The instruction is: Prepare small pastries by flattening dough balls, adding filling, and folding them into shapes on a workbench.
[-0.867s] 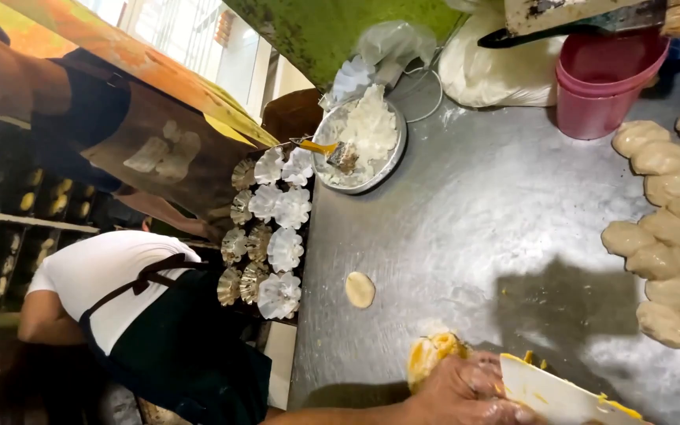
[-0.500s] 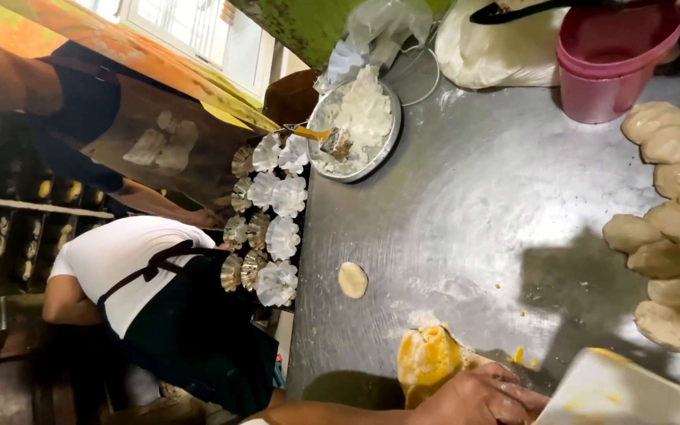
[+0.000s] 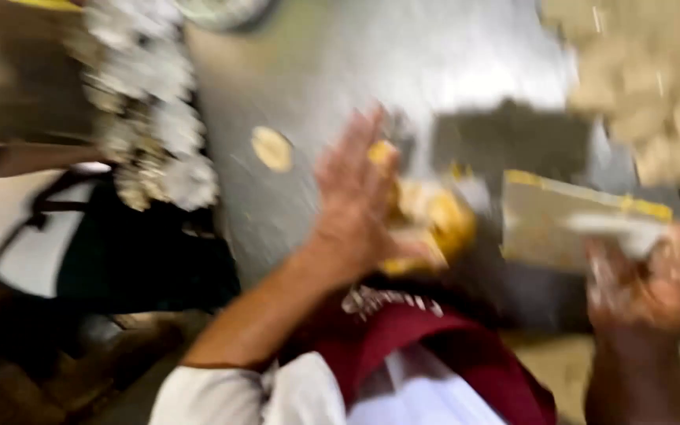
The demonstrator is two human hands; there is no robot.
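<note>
Blurred view down onto a grey steel table [image 3: 340,71]. The left hand [image 3: 356,197] lies flat with fingers spread open, pressing on a yellow lump of dough [image 3: 434,220] just beside and partly under its palm. The right hand [image 3: 647,275] is closed around the handle of a flat rectangular metal scraper with yellow smears [image 3: 568,220], held just right of the dough. A small round pale dough disc [image 3: 271,148] lies apart, up-left of the left hand. Fluted metal moulds [image 3: 151,134] line the table's left edge. Compared with 0.5 seconds ago, both hands appear higher in view, the left hand now open over the dough.
</note>
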